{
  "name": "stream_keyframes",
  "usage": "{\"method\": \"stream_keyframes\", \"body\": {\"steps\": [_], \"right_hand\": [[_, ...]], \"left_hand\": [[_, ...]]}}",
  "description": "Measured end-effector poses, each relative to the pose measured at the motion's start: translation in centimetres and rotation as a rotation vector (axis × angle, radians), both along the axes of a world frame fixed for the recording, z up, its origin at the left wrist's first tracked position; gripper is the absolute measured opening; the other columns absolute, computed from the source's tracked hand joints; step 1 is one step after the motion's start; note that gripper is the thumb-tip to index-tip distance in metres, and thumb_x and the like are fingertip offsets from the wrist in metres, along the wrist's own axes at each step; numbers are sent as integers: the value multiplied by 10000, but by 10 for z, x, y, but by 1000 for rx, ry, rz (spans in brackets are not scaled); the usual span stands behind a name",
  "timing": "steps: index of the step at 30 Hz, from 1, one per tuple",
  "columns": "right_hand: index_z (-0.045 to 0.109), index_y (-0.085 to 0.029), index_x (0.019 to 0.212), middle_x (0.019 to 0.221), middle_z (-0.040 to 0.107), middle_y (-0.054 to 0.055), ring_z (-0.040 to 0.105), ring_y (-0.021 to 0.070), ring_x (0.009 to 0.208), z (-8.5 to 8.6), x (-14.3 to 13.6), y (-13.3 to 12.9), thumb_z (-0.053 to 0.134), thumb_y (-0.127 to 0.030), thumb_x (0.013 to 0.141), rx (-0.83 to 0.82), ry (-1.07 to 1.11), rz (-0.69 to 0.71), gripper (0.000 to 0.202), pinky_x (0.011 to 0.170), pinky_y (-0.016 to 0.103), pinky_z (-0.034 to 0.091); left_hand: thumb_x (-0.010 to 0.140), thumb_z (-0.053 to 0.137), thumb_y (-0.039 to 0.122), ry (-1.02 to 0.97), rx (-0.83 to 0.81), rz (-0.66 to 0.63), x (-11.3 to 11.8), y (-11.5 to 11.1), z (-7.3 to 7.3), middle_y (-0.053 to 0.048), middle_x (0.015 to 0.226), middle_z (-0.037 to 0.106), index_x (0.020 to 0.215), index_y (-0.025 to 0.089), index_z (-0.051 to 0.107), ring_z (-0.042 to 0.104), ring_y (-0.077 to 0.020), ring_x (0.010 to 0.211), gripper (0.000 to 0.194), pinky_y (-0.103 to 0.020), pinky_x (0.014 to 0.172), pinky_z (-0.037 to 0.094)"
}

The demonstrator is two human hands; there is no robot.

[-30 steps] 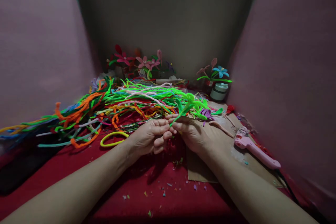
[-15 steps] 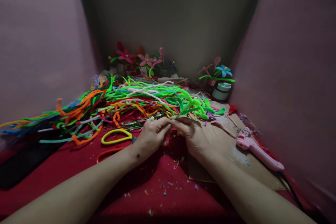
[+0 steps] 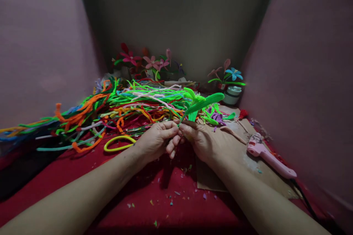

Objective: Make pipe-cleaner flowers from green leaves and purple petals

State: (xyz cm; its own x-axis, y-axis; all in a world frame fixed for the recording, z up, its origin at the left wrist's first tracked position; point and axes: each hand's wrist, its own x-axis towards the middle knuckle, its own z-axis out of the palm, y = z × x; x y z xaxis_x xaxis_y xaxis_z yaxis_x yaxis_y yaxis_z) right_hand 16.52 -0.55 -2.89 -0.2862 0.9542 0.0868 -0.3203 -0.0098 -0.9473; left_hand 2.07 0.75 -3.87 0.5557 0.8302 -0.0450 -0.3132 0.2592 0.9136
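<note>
Both hands meet over the middle of the table, closed on one green pipe-cleaner plant. Its long bright green leaves fan up and to the right above my fingers. My left hand pinches the thin stem at its lower end. Right beside it, my right hand grips the same stem between thumb and fingers. Where the stem passes between the fingertips is partly hidden. Under my left forearm, scissors show one yellow handle loop; the rest is covered.
A heap of coloured pipe cleaners spreads behind my hands and leftward. Cardboard lies at right with a pink glue gun on it. Fuzzy flowers and a lidded jar stand at the back. Scraps litter the red cloth.
The green plant has turned in my fingers: its leaves now rise higher and show broader. Some left-hand fingers have curled down below the stem. My left forearm now hides the scissors' orange handle.
</note>
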Motion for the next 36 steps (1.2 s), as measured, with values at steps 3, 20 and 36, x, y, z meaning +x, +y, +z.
{"method": "stream_keyframes", "body": {"steps": [3,20,36], "right_hand": [[684,-222,765,627,624,-4,540,131,568,-11,0,7,641,-338,668,-7,39,34,158,542,252,401],[687,-264,633,699,631,-9,563,182,742,-15,-1,5,648,-340,681,245,-190,-360,98,731,314,434],[664,-226,674,562,570,-31,517,119,569,-8,-3,3,589,-377,744,194,-172,-121,183,596,254,405]], "left_hand": [[783,581,202,-106,-109,-18,-1,0,-1,33,588,558,904,151,551,413,-41,332,135,-154,289,396],[803,479,205,589,646,344,2,-3,-8,38,605,524,755,162,579,504,-93,551,119,-218,571,412],[769,599,287,82,98,131,3,3,-6,32,561,539,703,137,534,482,-61,375,176,-195,395,427]]}}
